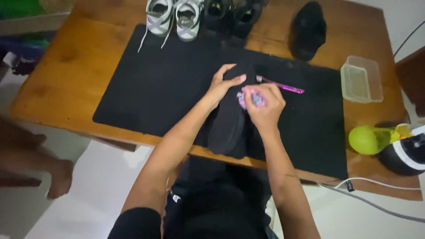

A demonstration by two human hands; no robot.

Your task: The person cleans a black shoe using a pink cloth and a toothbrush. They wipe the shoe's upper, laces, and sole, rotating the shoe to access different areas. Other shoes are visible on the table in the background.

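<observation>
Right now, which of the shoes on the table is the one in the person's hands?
The black shoe lying on the mat's near edge: the left hand steadies it, the right hand presses a cloth on it. The other shoes stand untouched at the far edge.

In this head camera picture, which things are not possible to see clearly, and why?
- Purple item in the right hand: mostly hidden by the fingers; its kind is unclear.
- Black shoe: its toe is covered by the left hand.
- Dark pair of shoes: cut off by the top edge.
- Clear plastic container: contents too blurred to tell.
</observation>
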